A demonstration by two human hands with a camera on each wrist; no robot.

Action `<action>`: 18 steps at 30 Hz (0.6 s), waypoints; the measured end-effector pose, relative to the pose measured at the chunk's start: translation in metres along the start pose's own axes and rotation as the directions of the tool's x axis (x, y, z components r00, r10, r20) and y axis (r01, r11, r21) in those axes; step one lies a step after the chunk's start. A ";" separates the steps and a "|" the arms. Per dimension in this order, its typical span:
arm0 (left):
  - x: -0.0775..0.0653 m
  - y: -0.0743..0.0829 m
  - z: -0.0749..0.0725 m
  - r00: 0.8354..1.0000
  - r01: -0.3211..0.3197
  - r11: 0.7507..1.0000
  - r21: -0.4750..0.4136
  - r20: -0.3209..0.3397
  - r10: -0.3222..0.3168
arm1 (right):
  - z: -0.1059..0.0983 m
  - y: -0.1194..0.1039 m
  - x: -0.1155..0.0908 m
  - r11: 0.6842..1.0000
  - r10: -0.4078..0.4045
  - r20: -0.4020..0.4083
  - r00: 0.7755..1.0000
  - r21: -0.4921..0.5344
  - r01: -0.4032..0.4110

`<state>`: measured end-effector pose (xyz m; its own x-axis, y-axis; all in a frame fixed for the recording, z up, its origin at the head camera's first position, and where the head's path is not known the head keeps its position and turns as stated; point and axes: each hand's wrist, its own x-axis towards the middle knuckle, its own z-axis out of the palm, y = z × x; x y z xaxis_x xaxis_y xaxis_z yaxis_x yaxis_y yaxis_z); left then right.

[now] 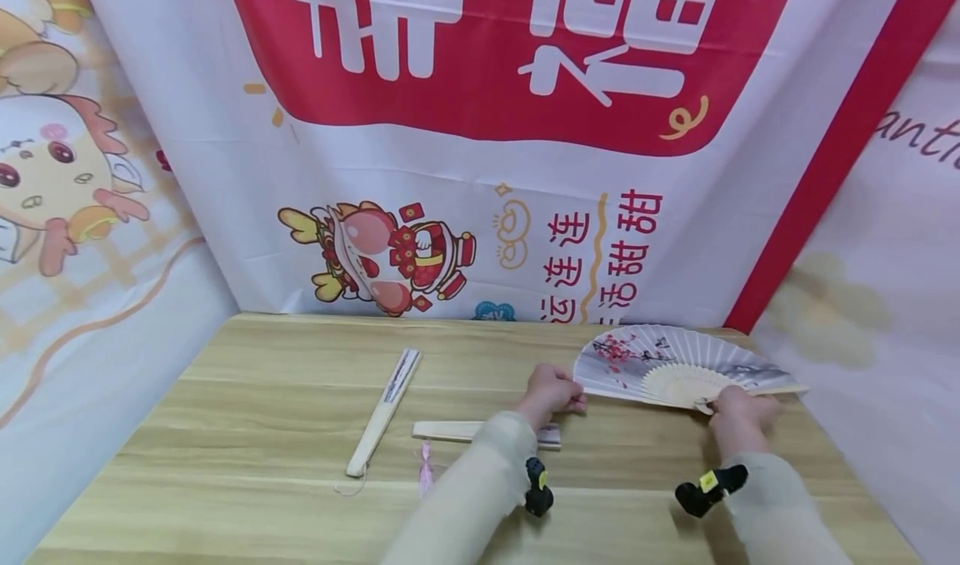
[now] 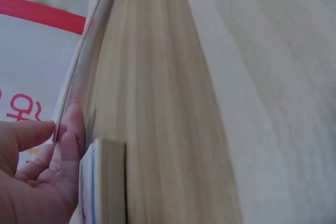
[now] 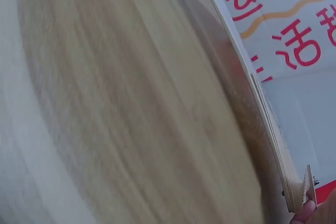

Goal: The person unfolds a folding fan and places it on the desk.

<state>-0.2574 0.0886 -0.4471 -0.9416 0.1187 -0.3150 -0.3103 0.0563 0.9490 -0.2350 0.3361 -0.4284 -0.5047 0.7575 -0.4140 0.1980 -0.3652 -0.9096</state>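
A folding fan (image 1: 622,361) with red blossoms and pale wooden ribs is spread wide at the table's back right. My left hand (image 1: 551,393) pinches its left end; in the left wrist view, the thumb and fingers (image 2: 69,153) grip the thin edge. At the fan's pivot, my right hand (image 1: 742,415) holds the ribs. The right wrist view shows only a bit of that hand's fingers (image 3: 303,212) by the stacked rib ends. Just below my left hand lies a folded fan (image 1: 450,431), partly hidden by the forearm, with a pink tassel (image 1: 426,467).
Another folded fan (image 1: 385,411) lies slanted left of centre on the wooden table (image 1: 247,415), a thin cord at its lower end. A printed cloth (image 1: 480,173) hangs at the table's back edge. More printed cloth hangs on both sides.
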 end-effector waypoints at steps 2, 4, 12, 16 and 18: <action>0.001 -0.001 0.002 1.000 0.006 1.000 0.011 0.002 -0.006 | -0.001 0.001 0.000 1.000 -0.004 -0.008 1.000 -0.014 0.004; 0.002 -0.001 0.002 1.000 0.012 1.000 0.026 0.008 -0.012 | -0.001 0.002 0.000 0.997 -0.010 -0.029 1.000 -0.075 0.008; 0.000 0.000 -0.014 0.994 -0.007 0.996 0.084 0.109 -0.002 | 0.002 0.003 -0.003 0.983 -0.033 -0.016 0.999 -0.180 0.029; 0.000 0.001 -0.020 0.986 -0.008 0.990 0.143 0.169 -0.016 | 0.002 0.002 -0.004 0.974 -0.010 -0.067 0.998 -0.226 -0.005; -0.001 0.003 -0.024 0.982 -0.009 0.986 0.164 0.185 -0.022 | 0.002 0.002 -0.004 0.971 0.000 -0.094 0.996 -0.238 -0.023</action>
<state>-0.2607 0.0653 -0.4436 -0.8942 0.2988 -0.3334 -0.2766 0.2169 0.9362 -0.2341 0.3317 -0.4286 -0.4231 0.8051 -0.4156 0.4035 -0.2433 -0.8820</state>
